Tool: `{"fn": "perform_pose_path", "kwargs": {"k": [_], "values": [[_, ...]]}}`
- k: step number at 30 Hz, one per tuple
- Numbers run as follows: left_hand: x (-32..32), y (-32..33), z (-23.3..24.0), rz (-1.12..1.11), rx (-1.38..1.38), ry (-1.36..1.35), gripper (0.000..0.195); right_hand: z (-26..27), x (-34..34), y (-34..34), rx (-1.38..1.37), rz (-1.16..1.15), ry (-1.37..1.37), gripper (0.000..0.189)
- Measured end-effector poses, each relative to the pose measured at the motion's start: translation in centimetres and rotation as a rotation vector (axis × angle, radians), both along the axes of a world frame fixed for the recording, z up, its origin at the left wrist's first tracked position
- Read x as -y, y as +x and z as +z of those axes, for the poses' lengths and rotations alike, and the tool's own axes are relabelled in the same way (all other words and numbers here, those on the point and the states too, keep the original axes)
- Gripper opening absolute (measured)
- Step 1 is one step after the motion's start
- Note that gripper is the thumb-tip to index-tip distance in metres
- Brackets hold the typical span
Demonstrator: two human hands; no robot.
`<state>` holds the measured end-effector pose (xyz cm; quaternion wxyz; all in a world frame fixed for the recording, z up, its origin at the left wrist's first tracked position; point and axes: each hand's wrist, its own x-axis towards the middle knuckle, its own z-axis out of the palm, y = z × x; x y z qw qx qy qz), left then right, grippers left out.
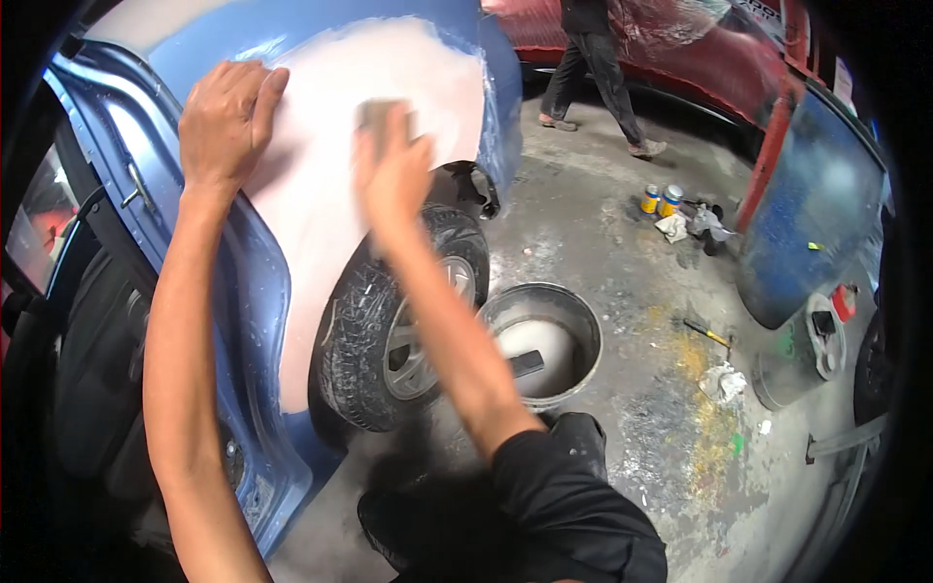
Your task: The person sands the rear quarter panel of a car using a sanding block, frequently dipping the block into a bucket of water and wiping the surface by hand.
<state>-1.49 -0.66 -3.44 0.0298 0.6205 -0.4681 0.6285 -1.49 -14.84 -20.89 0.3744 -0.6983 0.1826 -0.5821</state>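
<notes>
Pale pink body filler [430, 65] covers much of a blue car's rear fender [313, 22], around and above the wheel arch. In my right hand [397, 178] is a greyish-brown sanding block [383, 120], pressed to the filler; hand and block are blurred. My left hand [222, 124] rests on the panel near the door opening, its fingers curled and their tips hidden. Below my right forearm stands a bucket [596, 342] of cloudy whitish water. A dark block [526, 363] lies in it, partly hidden by that forearm.
The car's tyre [357, 350] sits left of the bucket. Two cans [660, 200], rags [674, 227], a yellow-handled tool [707, 333] and a container [787, 372] stand or lie on the stained floor. A person [590, 73] is beside a plastic-covered red vehicle [700, 65]. A blue panel [816, 204] leans at right.
</notes>
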Motion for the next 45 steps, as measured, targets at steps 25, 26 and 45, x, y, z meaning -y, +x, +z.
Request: {"fn": "perform_pose_path", "kwargs": {"k": [25, 26, 45], "values": [[1.5, -1.2, -0.3, -0.038, -0.051, -0.008, 0.034, 2.3, 12.4, 1.3, -0.108, 0.044, 0.073, 0.071], [1.4, -1.1, -0.5, -0.017, -0.076, 0.004, 0.034, 1.9, 11.8, 1.8, -0.108, 0.054, 0.070, 0.071], [1.3, -0.2, -1.0, -0.063, -0.044, -0.026, 0.031, -9.9, 18.6, 3.4, 0.235, 0.517, 0.667, 0.070]]}}
